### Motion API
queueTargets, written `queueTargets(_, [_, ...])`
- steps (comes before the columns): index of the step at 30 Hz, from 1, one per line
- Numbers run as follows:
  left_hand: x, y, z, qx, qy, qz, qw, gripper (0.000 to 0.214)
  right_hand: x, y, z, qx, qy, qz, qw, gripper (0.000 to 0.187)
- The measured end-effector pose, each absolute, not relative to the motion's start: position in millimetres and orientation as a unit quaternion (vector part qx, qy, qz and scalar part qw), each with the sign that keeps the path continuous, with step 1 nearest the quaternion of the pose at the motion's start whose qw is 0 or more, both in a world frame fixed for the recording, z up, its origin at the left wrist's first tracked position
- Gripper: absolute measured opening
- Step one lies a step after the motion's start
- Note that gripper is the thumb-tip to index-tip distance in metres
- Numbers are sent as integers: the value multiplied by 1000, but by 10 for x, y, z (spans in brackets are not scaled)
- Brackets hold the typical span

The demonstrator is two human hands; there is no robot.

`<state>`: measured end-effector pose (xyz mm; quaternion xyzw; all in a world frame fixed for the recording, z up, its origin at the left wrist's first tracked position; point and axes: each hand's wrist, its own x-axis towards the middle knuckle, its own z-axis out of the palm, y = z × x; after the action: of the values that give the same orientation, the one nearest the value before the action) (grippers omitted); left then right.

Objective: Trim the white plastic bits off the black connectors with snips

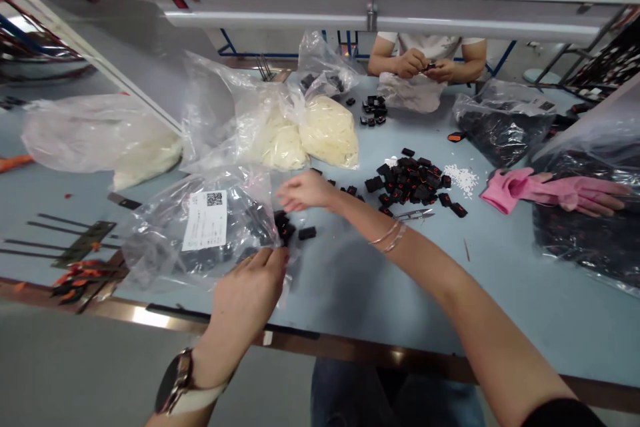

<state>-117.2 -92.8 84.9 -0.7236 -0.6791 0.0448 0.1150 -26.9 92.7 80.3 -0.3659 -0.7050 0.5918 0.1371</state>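
Bag near desk's front edge, probably soft, slippery, best gripped at its mouth, where left hand's fingers pinch it; right hand's fingers half-curled, can't tell if holding.

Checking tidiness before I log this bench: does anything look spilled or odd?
Possibly: small white bits lie scattered on the table beside the heap of black parts, with no container around them, so they look spilled. I see no clear damage.
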Motion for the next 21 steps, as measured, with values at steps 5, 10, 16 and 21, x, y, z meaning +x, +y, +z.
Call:
queueTargets(5, [-1137, -893, 808, -716, -686, 5, 133, 27, 310, 1038, 465, -429, -887, 160, 59, 77])
queueTargets(10, [-1045, -843, 797, -706, -698, -17, 116, 29, 308, 807, 188, -380, -923, 52, 36, 48])
queueTargets(16, [-1058, -874, 765, -713, -692, -36, 111, 30, 279, 750, 196, -380, -923, 36, 45, 44])
queueTargets(21, [-1093, -870, 733, -712, -693, -47, 109, 31, 316, 698, 151, -460, -885, 64, 33, 59])
